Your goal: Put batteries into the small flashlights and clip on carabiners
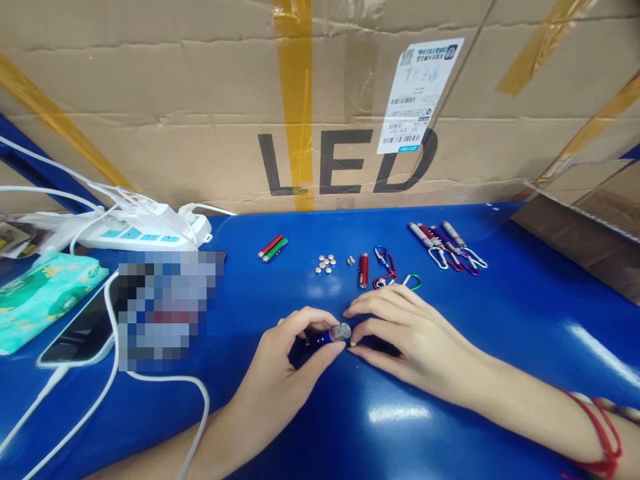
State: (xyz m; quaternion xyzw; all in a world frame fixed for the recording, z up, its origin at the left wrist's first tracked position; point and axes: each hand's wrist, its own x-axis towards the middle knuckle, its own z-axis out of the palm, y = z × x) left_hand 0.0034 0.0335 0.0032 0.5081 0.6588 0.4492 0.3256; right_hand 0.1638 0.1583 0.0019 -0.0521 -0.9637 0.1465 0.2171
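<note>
My left hand (295,360) is closed around a small blue mini flashlight (323,338), whose silver end points toward my right hand. My right hand (400,327) pinches a tiny metal piece (352,344) between thumb and index finger, right beside that silver end; its exact kind is too small to tell. Beyond the hands lie several button cells (326,263), a small silver part (351,261) and a red flashlight tube (363,270). Red and blue carabiner clips (387,267) and a green one (413,282) rest just past my right fingers.
Red and green tubes (273,248) lie at centre left; several flashlights with carabiners (445,243) at the right. A power strip (145,227), phone (83,327), tissue pack (50,293) and white cable (200,387) occupy the left. A large cardboard box (210,87) borders the blue table (450,433).
</note>
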